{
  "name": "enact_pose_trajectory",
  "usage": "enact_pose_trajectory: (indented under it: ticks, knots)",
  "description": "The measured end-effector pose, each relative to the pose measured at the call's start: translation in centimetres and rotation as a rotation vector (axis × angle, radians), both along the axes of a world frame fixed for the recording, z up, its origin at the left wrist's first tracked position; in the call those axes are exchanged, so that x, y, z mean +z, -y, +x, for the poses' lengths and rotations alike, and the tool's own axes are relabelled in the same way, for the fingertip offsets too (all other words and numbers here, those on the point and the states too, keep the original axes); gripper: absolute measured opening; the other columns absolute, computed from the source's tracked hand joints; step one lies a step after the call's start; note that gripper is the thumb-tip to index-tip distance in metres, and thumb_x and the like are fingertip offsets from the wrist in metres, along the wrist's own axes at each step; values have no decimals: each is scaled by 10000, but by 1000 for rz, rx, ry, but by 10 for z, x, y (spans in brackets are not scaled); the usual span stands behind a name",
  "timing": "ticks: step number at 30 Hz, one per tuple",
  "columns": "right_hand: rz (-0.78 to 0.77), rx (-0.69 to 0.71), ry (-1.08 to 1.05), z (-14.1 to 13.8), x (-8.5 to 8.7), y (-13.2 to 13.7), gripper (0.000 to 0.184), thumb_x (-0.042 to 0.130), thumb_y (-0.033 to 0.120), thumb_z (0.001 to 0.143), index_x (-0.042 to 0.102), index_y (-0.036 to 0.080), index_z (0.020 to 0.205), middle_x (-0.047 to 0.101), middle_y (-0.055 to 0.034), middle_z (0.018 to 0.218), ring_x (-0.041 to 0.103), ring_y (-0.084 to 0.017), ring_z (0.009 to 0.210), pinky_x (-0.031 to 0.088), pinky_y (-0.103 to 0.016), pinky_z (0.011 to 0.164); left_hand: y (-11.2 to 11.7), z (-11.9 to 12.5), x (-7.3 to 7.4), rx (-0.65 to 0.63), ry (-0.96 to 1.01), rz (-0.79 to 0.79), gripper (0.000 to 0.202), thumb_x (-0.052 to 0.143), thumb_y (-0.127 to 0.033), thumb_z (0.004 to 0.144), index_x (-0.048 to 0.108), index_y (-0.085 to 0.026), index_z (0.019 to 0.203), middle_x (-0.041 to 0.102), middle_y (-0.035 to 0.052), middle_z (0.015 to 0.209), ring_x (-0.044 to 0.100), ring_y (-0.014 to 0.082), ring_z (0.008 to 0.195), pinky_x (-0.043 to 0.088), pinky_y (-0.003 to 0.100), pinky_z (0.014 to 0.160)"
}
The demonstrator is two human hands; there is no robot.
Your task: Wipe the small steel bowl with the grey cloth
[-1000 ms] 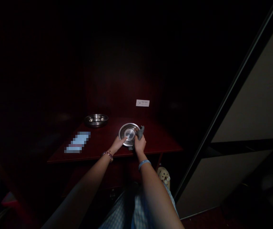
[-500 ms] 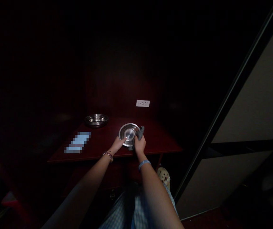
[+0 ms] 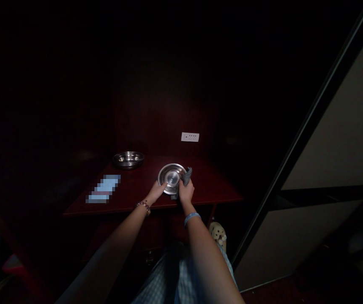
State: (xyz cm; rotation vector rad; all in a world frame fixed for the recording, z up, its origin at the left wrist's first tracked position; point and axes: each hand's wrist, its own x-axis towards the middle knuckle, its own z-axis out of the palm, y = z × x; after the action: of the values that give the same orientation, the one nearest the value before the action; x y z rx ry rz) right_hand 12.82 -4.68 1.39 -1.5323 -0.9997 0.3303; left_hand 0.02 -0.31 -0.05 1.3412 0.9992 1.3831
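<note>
Steel plate (image 3: 172, 178) tilted up on worktop (image 3: 213, 185) near front edge. Left hand (image 3: 156, 191) steadies rim at 7 o'clock, fingers spread. Right hand (image 3: 186, 192) closed around grey cloth (image 3: 186, 175) at plate's 3 o'clock. Wiping judged mid-course. Second steel bowl (image 3: 128, 159) at 10 o'clock, untouched.

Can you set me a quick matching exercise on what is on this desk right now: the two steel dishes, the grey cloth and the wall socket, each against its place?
Things:
1. steel plate
2. steel bowl
3. grey cloth
4. white socket plate

Places:
A. on the dark back panel above the desk
B. gripped in the right hand, against the plate's right rim
C. far left of the desk, untouched
D. under the left hand fingertips, near the front edge

Pairs: 1-D, 2-C, 3-B, 4-A
</note>
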Motion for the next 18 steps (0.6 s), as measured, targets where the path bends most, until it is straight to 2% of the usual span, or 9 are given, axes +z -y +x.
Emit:
enact_pose_trajectory:
  ticks: [11, 18]
  knots:
    - [3, -12, 11, -1, 1, 0, 258, 572, 250, 806, 701, 184, 1020, 756, -81, 981, 708, -230, 917, 512, -286, 827, -7, -1, -6, 9, -47, 11, 208, 642, -252, 784, 687, -112, 931, 751, 145, 983, 681, 281, 1043, 462, 418, 1023]
    - [25, 0, 1, -1, 0, -1, 257, 570, 248, 804, 696, 177, 1017, 754, -91, 983, 710, -233, 919, 513, -286, 826, -8, -1, -8, 5, -40, 30, 249, 664, -309, 765, 683, -119, 925, 748, 145, 980, 673, 288, 1061, 467, 413, 1015]
